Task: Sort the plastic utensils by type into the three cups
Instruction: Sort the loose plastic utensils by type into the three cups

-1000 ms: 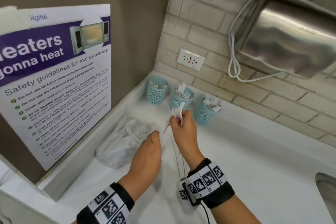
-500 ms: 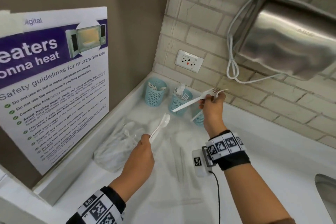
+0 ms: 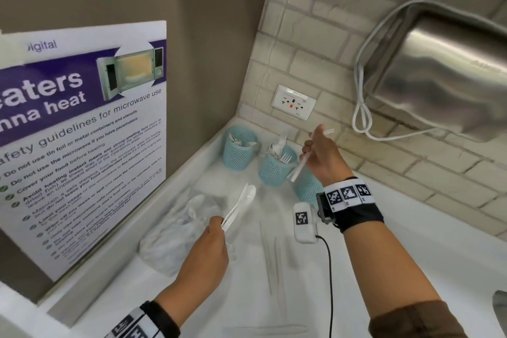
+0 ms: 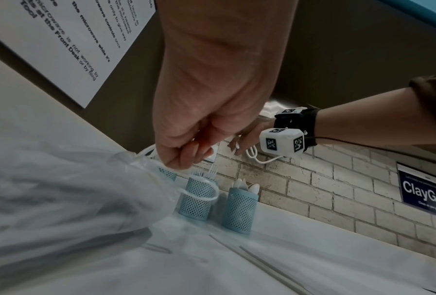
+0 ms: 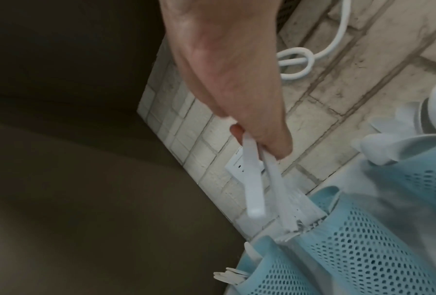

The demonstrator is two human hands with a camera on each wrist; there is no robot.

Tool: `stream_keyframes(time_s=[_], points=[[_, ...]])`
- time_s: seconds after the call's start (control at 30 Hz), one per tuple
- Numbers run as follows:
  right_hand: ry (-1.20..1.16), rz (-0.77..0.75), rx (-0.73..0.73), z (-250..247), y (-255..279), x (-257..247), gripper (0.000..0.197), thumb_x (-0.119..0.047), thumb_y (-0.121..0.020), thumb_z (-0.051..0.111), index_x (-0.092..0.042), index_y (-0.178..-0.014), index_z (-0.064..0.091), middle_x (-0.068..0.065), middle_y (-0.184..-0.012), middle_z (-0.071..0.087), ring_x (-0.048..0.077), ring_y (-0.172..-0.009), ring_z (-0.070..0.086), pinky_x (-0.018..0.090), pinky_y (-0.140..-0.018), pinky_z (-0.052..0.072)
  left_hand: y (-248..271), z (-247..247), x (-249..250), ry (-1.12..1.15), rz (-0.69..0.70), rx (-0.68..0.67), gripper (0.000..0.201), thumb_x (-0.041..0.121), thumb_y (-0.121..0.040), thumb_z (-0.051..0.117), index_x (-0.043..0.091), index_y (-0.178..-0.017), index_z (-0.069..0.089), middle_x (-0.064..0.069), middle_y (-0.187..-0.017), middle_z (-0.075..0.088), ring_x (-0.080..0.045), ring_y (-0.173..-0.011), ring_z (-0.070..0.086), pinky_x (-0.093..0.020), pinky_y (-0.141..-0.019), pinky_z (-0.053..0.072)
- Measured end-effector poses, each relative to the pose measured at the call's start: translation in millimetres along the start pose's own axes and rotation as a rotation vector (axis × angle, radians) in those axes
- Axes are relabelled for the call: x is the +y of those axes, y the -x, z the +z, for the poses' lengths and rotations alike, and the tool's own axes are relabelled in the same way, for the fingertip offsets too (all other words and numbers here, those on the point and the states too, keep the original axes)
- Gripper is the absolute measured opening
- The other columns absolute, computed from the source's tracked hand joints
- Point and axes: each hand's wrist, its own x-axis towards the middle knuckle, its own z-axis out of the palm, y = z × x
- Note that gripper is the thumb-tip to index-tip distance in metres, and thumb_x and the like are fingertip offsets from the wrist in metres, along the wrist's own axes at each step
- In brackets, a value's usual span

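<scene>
Left of the middle pale-blue perforated plastic cup [image 3: 275, 167], which held white forks, we saw a crumpled clear plastic bag [image 3: 175, 230] on the white counter [image 3: 384, 228]. Nearer that cup, the left hand [image 3: 205, 250] pinched a white plastic spoon [image 3: 241, 204] and a second utensil by their handles. Right of the cup and above it, the right hand [image 3: 323, 156] curled its fingers round two white plastic handles [image 5: 259, 179], their ends pointing down at it.

Three cups [image 3: 240, 151] stand in a row on the counter [image 3: 384, 228] before the wall; a bag [image 3: 175, 230] lies left of them, nearer.
</scene>
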Motion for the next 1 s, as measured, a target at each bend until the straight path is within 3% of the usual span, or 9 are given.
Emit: stream_keyframes(time_s=[0.07,0.17,0.27,0.43,0.57,0.7,0.8,0.87,1.0], points=[[-0.077,0.003,-0.017,-1.3,-2.0,-1.2,0.016,-0.006,-0.1,0.038,-0.009,-0.092,0.05,0.001,-0.07,0.038,0.01,-0.058,0.035,0.021,-0.058,0.032,-0.3,1.3,-1.5,-0.002,0.003,-0.001,0.012,0.009,-0.099,0.033,0.016,-0.108,0.037,0.009,-0.065,0.036,-0.003,-0.05,0.037,-0.011,-0.047,0.038],[-0.163,-0.125,-0.051,-4.1,-4.0,-7.3,0.028,0.012,-0.094,0.033,-0.012,-0.096,0.048,0.002,-0.08,0.045,0.01,-0.066,0.043,0.02,-0.066,0.038,-1.2,3.9,-4.1,0.001,0.002,-0.004,0.011,0.01,-0.099,0.034,0.017,-0.108,0.037,0.009,-0.065,0.036,-0.004,-0.05,0.037,-0.011,-0.047,0.038],[-0.171,-0.215,-0.025,-1.7,-9.8,-8.1,0.028,0.008,-0.096,0.04,-0.016,-0.083,0.045,0.0,-0.081,0.047,0.008,-0.074,0.05,0.018,-0.069,0.044,-2.8,4.7,-6.9,0.017,0.013,0.005,0.01,0.011,-0.1,0.034,0.02,-0.104,0.035,0.008,-0.065,0.036,-0.005,-0.05,0.038,-0.012,-0.047,0.038],[-0.105,-0.276,0.073,0.8,-36.6,13.9,0.026,0.004,-0.094,0.051,-0.019,-0.084,0.044,-0.001,-0.078,0.049,0.009,-0.072,0.052,0.018,-0.064,0.049,-7.8,9.7,-16.7,0.029,0.032,0.031,0.011,0.012,-0.099,0.034,0.021,-0.105,0.037,0.006,-0.066,0.038,-0.007,-0.051,0.039,-0.018,-0.048,0.036],[0.156,-0.26,0.039,-0.1,-53.4,43.0,0.014,0.004,-0.095,0.047,-0.004,-0.107,0.046,0.007,-0.086,0.049,0.019,-0.083,0.051,0.027,-0.079,0.049,-10.5,10.4,-22.3,0.057,0.051,0.048,0.011,0.009,-0.097,0.034,0.019,-0.099,0.039,0.005,-0.068,0.038,-0.008,-0.054,0.035,-0.02,-0.05,0.033],[0.225,-0.154,-0.032,-4.2,-71.1,52.5,0.038,0.01,-0.092,0.047,-0.015,-0.118,0.039,0.005,-0.088,0.052,0.018,-0.082,0.053,0.024,-0.077,0.044,-11.7,8.5,-24.6,0.108,0.078,0.043,0.019,0.003,-0.094,0.033,0.021,-0.091,0.036,0.006,-0.073,0.043,-0.008,-0.057,0.037,-0.017,-0.052,0.036],[0.314,-0.121,-0.08,-9.6,-65.0,47.3,0.056,0.009,-0.09,0.052,-0.014,-0.137,0.033,0.008,-0.12,0.051,0.025,-0.112,0.053,0.035,-0.099,0.044,-12.9,8.5,-25.3,0.148,0.083,0.045,0.018,0.004,-0.095,0.032,0.022,-0.089,0.036,0.007,-0.074,0.044,-0.007,-0.057,0.039,-0.016,-0.052,0.037],[0.427,-0.133,-0.072,-11.7,-52.2,39.9,0.066,0.0,-0.093,0.054,-0.013,-0.149,0.021,0.009,-0.146,0.037,0.026,-0.135,0.039,0.04,-0.111,0.035,-13.4,8.6,-24.7,0.168,0.081,0.041,0.019,0.004,-0.095,0.033,0.022,-0.089,0.036,0.007,-0.074,0.044,-0.006,-0.057,0.039,-0.015,-0.052,0.037],[0.504,-0.255,-0.07,-4.4,-19.7,28.7,0.065,-0.004,-0.094,0.054,-0.019,-0.15,0.024,0.007,-0.153,0.032,0.021,-0.14,0.033,0.042,-0.113,0.032,-13.3,8.9,-23.1,0.218,0.078,0.044,0.016,0.004,-0.096,0.032,0.017,-0.09,0.038,0.007,-0.073,0.045,-0.007,-0.056,0.039,-0.014,-0.05,0.037]])
